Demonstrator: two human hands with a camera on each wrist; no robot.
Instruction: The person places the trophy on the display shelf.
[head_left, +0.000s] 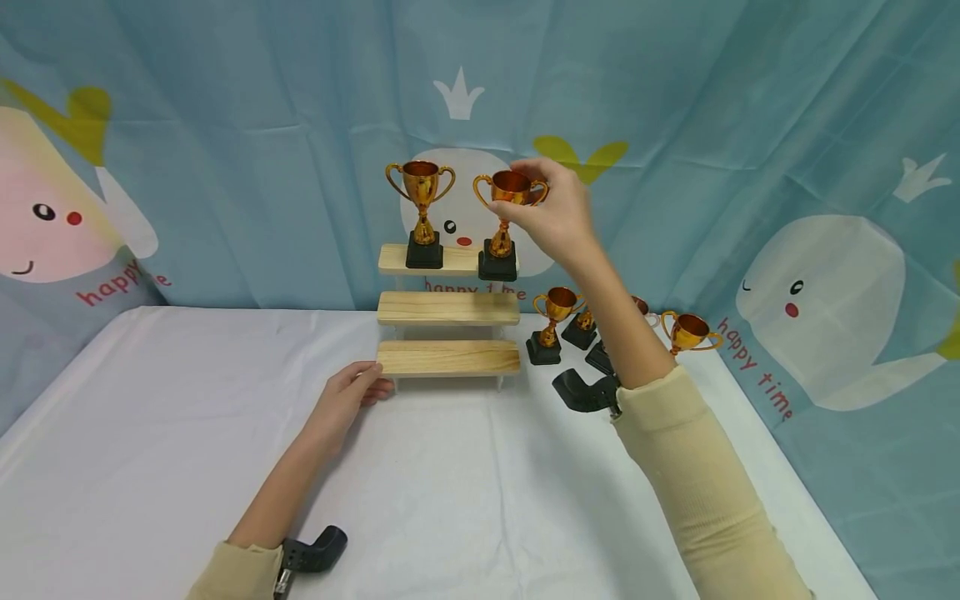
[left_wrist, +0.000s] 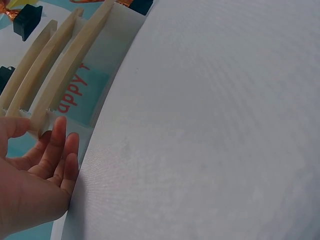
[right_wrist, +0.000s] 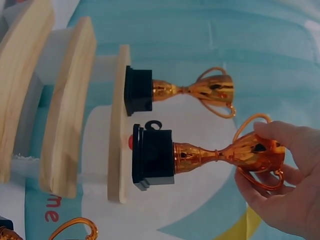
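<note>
A three-step wooden stand [head_left: 448, 358] is set on the white cloth. My left hand [head_left: 348, 404] pinches the left end of its lowest plank [left_wrist: 62, 82], thumb on one face and fingertips at the other. My right hand [head_left: 558, 208] grips the bowl of a gold trophy cup [right_wrist: 215, 156] between thumb and fingers. The trophy is upright, its black base [head_left: 497, 261] at the right end of the top plank [head_left: 459, 260]; a narrow gap shows between them in the right wrist view. Another gold trophy [head_left: 422, 187] stands on that plank's left part.
Several more gold trophies stand or lie right of the stand, one trophy [head_left: 557, 312] nearest it; my right forearm partly hides them. A blue printed curtain [head_left: 270, 167] hangs behind. White cloth [head_left: 420, 500] covers the table. Black camera mounts [head_left: 315, 550] are on both wrists.
</note>
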